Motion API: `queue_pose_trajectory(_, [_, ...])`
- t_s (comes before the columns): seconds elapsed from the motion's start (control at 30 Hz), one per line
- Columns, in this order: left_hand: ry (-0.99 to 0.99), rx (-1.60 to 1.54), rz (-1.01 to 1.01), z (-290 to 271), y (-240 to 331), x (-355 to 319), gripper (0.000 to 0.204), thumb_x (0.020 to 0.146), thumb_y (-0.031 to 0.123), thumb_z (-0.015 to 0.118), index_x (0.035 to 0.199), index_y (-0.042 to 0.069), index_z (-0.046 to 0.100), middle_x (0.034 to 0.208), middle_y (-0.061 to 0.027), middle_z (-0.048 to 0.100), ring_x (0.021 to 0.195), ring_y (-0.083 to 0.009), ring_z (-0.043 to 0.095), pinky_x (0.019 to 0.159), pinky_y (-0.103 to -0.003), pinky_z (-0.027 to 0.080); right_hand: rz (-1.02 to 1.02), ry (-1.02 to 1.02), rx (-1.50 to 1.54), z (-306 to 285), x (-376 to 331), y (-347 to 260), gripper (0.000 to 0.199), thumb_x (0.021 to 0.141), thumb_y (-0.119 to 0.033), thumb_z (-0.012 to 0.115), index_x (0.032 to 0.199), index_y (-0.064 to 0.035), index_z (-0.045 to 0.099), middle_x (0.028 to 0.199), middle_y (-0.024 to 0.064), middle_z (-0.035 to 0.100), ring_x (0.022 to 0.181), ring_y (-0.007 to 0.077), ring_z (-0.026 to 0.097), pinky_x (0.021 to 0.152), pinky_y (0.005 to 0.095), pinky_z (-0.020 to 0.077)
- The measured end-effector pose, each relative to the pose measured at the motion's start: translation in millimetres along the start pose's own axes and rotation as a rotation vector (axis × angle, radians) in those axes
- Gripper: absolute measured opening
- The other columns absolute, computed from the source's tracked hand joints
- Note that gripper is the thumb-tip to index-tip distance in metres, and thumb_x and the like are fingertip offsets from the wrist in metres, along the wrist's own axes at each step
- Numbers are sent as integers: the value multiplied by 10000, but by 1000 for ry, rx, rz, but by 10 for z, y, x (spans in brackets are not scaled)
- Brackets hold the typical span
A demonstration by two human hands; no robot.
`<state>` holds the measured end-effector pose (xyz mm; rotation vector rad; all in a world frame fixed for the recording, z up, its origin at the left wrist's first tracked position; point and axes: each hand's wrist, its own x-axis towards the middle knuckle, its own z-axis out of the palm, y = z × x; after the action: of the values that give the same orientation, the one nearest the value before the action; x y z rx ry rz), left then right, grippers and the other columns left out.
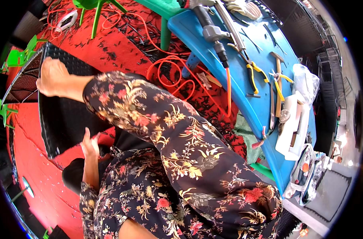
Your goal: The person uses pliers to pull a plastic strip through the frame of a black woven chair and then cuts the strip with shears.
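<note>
**Black mesh panel pinned underfoot on red floor**

Head view, left side: black perforated mesh panel (66,115) lying flat on the red floor (42,183), one corner pressed under a bare foot (54,77), apparently to keep the sheet from sliding. Left hand (90,145) at the panel's near edge, fingers loosely curled and raised, touching or just off the rim; not gripping anything that shows. Right hand out of sight, likely hidden under the floral-print trouser leg (177,147) filling the middle of the picture; open or closed, cannot tell. Second mesh piece (20,77) tilted up beside the first, near a green plastic chair (22,55). Short black offcuts (121,44) scattered thick over the floor, densest toward the top.

Head view, right side: blue plastic tabletop (245,79) running diagonally, well apart from the left hand but beside the raised knee, tools laid out in a row. Grey pneumatic tool (213,32) at the top, fed by an orange coiled hose (173,71) looping down onto the floor. Yellow-handled pliers (255,73) next, then a hammer (278,79), a white box (295,123), a clear plastic bag (305,79). Open pouch of small items (305,175) hanging off the tabletop's lower end.
</note>
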<state>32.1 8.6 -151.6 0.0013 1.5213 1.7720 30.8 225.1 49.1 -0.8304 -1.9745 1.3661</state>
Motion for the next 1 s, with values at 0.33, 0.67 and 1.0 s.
queue_pose_trajectory(0.33, [177, 82, 23, 849, 265, 70, 621, 763, 384, 666, 1235, 63, 420, 1336, -27, 323, 1191, -222, 332, 854, -519, 398, -263, 153, -800, -3157, -717, 616, 354, 779, -293, 608, 1042, -56, 589, 936, 91, 630, 794, 196, 611, 686, 317, 482])
queue_pose_trajectory(0.67, [-212, 479, 209, 1106, 38, 4, 421, 730, 92, 670, 1108, -10, 518, 1035, -46, 569, 899, -130, 530, 821, -272, 425, 396, 754, -1019, -5112, -3088, 1226, 284, 797, -255, 547, 973, -45, 619, 865, 170, 638, 824, 304, 614, 746, 376, 462])
queue_pose_trajectory(1.0, [-1359, -54, -236, 1620, 1843, -2361, 908, 738, 676, 460, 1303, -19, 307, 1236, -253, 419, 1145, -320, 425, 931, -413, 328, 348, 605, -1129, -4749, -2504, 1239, 429, 812, -417, 538, 1036, -59, 610, 882, 141, 640, 853, 224, 612, 780, 346, 462])
